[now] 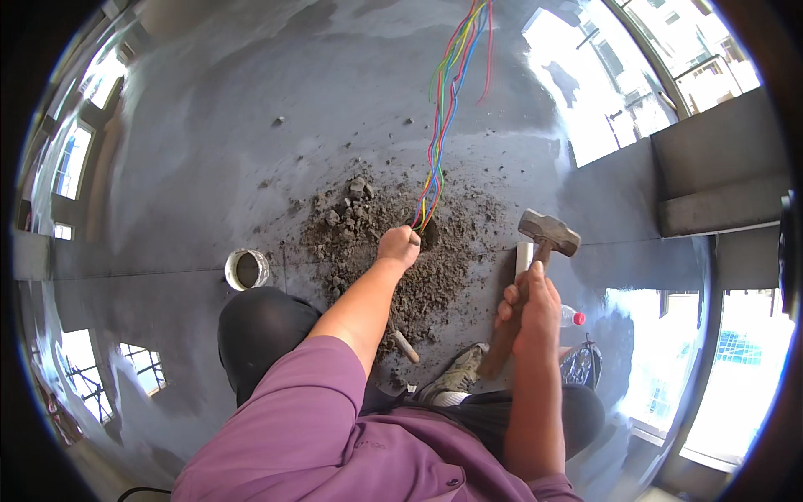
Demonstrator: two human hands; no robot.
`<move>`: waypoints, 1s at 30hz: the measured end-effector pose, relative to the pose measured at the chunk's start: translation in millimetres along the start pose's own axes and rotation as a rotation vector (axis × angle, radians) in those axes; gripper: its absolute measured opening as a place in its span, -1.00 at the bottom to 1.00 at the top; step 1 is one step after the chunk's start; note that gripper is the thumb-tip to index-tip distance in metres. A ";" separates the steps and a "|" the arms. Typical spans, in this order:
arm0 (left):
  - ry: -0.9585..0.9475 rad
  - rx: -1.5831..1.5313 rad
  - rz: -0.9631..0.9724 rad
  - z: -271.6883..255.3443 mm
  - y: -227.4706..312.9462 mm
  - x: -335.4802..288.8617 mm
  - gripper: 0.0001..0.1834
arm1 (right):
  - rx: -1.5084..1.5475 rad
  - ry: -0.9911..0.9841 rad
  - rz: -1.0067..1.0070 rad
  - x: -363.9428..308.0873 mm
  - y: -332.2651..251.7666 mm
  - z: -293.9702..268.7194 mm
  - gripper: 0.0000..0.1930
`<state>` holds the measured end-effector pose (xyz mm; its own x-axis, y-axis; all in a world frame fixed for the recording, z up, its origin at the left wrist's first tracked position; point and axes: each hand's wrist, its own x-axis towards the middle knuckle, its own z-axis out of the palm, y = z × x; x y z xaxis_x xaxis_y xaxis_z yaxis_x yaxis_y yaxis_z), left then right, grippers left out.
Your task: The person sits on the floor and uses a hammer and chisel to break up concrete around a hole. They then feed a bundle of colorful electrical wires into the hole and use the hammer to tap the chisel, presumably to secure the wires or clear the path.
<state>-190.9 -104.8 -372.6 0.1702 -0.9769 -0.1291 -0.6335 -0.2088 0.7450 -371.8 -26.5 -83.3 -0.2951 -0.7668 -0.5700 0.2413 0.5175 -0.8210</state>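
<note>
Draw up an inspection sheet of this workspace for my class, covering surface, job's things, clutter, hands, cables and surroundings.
Surface: grey floor, with loose rubble spread over its middle.
Job's things: hammer, head up, above the floor; a dark-ended piece, mostly hidden in the fist.
Clutter: round white-rimmed container at left; tan cylindrical piece at the rubble's near edge; white tube and red-capped bottle at right.
Hands: left hand closed around the dark-ended piece; right hand gripping the hammer's handle.
Cables: multicoloured wires running from the upper edge to the rubble beside the left hand.
Surroundings: bright windows on both sides.
</note>
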 end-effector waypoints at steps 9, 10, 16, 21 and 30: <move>-0.160 -0.331 -0.137 -19.5 -29.7 -11.5 -0.80 | -0.016 -0.082 -0.145 -90.9 -53.6 -48.7 -0.65; -0.132 -0.354 -0.208 -23.6 -39.5 -0.9 -0.78 | 0.002 -0.092 -0.161 -91.8 -54.8 -50.8 -0.65; -0.071 -0.745 -0.315 -56.7 -8.4 24.2 -0.68 | 0.018 -0.047 -0.100 -80.1 -48.6 -61.9 -0.69; -0.150 -0.414 -0.213 -38.2 -0.2 19.9 -0.57 | 0.042 -0.110 -0.054 -67.3 -40.7 -71.6 -0.72; -0.200 0.053 0.290 5.0 16.4 -10.5 -0.75 | -0.007 -0.042 -0.043 -53.8 -27.3 -73.8 -0.75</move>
<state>-206.9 -98.1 -362.3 -0.1705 -0.9842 -0.0469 -0.6731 0.0816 0.7350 -430.7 28.6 -32.6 -0.2658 -0.8034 -0.5328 0.2226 0.4866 -0.8448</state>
